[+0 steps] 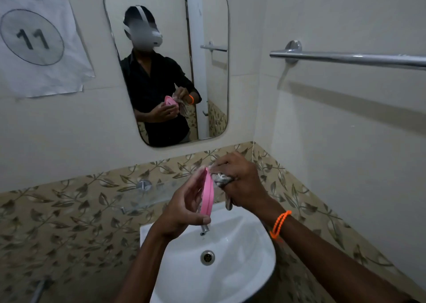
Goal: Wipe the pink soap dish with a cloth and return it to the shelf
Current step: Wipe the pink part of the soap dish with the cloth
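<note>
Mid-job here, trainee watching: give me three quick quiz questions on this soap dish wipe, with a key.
1. True or false: the pink soap dish lies flat on the glass shelf.
2. Which hand's grip has the cloth?
3. What is directly below the dish: A towel bar, B sink, C mirror?

Key: 1 false, the left hand holds it on edge. 2 the right hand. 3 B.

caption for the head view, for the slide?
Left hand holds pink soap dish on edge over sink; right hand wipes it with cloth.
</note>
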